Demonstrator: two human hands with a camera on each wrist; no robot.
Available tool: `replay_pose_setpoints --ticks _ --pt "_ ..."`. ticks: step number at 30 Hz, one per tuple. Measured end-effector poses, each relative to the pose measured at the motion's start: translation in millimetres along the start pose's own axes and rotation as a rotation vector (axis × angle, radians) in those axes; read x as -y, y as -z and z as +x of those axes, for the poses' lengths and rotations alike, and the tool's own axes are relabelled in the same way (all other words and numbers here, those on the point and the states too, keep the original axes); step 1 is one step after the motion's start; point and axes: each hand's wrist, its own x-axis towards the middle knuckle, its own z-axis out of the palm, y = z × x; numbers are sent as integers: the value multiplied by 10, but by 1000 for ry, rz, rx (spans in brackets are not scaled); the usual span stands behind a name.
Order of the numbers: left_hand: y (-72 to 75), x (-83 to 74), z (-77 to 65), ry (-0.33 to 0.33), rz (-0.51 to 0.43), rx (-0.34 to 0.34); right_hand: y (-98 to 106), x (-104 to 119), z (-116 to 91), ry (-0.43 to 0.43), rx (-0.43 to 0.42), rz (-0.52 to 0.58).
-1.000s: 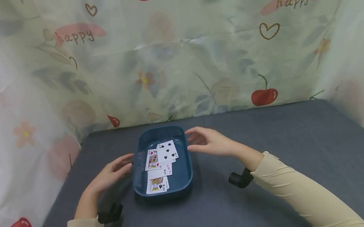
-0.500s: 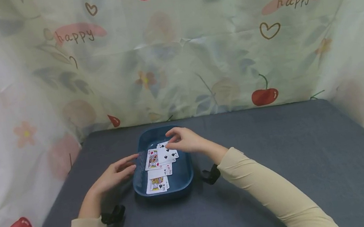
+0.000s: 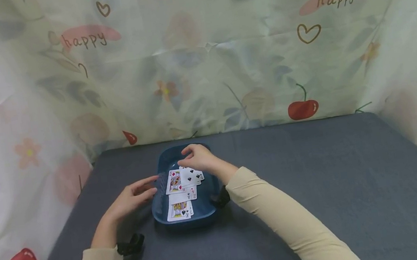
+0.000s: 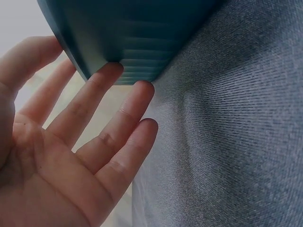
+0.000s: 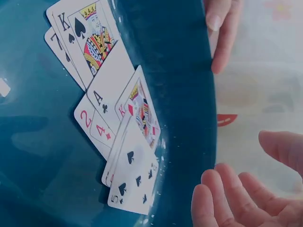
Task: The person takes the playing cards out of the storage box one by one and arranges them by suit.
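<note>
A dark blue plastic tray (image 3: 189, 223) stands on the cloth-covered table with several overlapping playing cards inside, face up. The five of spades (image 5: 134, 163) tops one end of the spread, beside the king of diamonds (image 5: 145, 113). Further along lie the ace of clubs (image 5: 111, 85) and the king of spades (image 5: 92, 40). My left hand (image 3: 125, 203) rests its outstretched fingers (image 4: 111, 73) against the tray's left wall. Over the tray's far part hovers my right hand (image 3: 198, 158), loosely bent and holding nothing, just above the five of spades, partly covering it in the head view.
A grey-blue cloth (image 3: 298, 179) covers the table around the tray. Printed curtains (image 3: 209, 73) with cherries and "happy" lettering enclose the back and both sides. A black camera mount (image 3: 130, 245) sits on the left wrist, another (image 3: 222, 197) on the right.
My right hand has moved left from beside the tray's right rim to over the cards. My left hand has shifted slightly right to the tray's left edge. The cards look unmoved.
</note>
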Motion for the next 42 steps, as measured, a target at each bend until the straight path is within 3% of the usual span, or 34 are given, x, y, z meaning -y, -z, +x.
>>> replay_pose_setpoints --ticks 14,18,21,25,29,42 --pt "7 -6 8 14 6 -15 -206 -112 258 -167 -112 -146" --pt "10 -14 -3 -7 5 -10 -427 -629 807 -159 -188 -258" --pt "2 -23 -6 -11 -3 -7 -489 -782 984 -178 -193 -299" --pt "-6 -30 -7 3 0 -12 -367 -386 557 -239 -148 -305" --pt "-8 -20 1 7 5 -19 -358 -222 313 -224 -142 -349" --pt "-2 -16 5 12 1 -28 -405 -219 269 -244 -133 -388"
